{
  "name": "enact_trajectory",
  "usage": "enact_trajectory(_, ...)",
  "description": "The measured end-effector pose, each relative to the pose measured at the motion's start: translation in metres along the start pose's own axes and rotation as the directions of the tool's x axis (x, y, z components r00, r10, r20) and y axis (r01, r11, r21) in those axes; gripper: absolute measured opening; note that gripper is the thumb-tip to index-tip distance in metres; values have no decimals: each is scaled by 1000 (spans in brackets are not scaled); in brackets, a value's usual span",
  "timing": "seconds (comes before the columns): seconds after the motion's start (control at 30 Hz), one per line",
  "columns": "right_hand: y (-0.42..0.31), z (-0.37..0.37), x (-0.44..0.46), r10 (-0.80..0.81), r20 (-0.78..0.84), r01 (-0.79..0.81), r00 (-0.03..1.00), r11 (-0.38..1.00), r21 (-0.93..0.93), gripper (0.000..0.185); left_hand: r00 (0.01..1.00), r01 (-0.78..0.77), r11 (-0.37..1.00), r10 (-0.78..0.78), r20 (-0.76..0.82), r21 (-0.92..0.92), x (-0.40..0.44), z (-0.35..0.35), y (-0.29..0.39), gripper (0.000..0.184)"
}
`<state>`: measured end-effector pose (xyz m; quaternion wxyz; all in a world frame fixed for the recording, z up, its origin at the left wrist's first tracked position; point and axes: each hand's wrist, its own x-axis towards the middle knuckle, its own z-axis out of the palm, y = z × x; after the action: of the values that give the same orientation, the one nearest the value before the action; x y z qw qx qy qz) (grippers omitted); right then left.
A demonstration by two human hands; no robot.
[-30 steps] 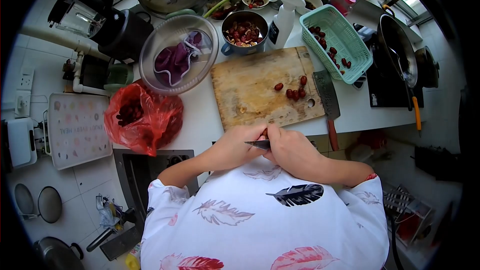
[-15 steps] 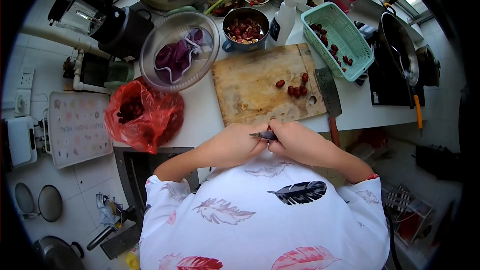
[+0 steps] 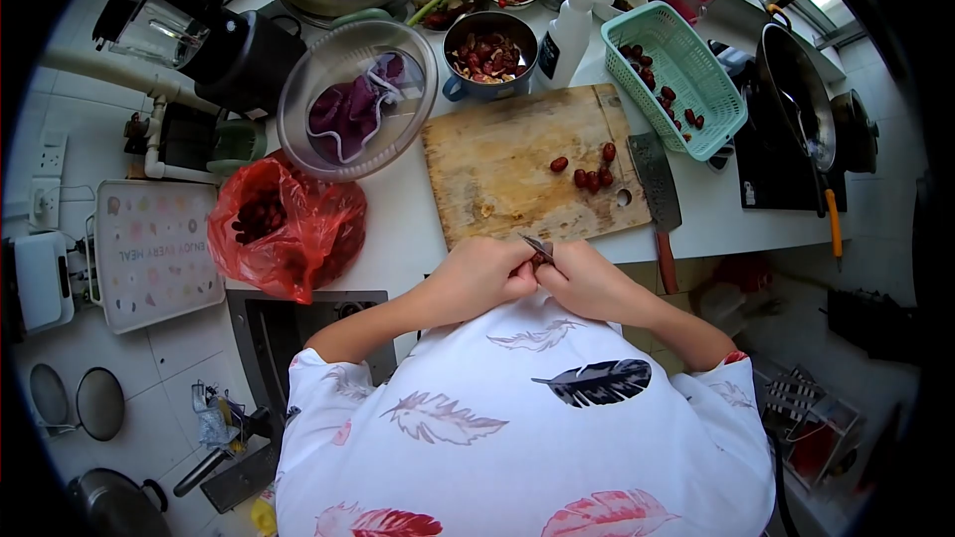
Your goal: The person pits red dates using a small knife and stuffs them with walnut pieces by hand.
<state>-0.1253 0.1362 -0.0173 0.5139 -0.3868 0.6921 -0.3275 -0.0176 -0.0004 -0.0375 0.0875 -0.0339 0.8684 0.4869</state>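
My left hand [image 3: 485, 274] and my right hand [image 3: 581, 276] meet at the near edge of the wooden cutting board [image 3: 517, 169], close to my shirt. From my closed right hand juts a dark, pointed metal blade [image 3: 535, 245], apparently the tip of small scissors; its handles are hidden. Pinched in my left fingers, against the blade, is a dark red date [image 3: 542, 258], mostly covered. Several whole red dates [image 3: 593, 180] lie on the board's right part. A cleaver [image 3: 653, 184] rests along the board's right edge, handle towards me.
Behind the board stand a pot of cut dates [image 3: 489, 58] and a white spray bottle [image 3: 567, 30]. A green basket [image 3: 686, 89] holds more dates at right. Left are a plastic bowl with purple cloth [image 3: 348, 114] and a red bag [image 3: 308, 229]. A wok [image 3: 796, 89] sits far right.
The blade has swung from pointing left to pointing up and away from me. My hands have turned slightly, and more of the dark red date shows between them.
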Motion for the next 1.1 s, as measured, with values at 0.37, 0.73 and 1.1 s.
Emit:
enact_trajectory(0.37,-15,-24,0,11,218,-3,976,999,-39,23,999,-29,1000,30,-31,12,-3,-6,12,13)
enact_trajectory(0.73,1,-24,5,41,229,-79,972,984,158,15,996,74,951,-53,78,-300,5,-10,0,12)
enact_trajectory(1.1,5,-23,5,-129,33,133,991,951,-278,20,995,-74,997,75,-71,23,6,-8,-3,15)
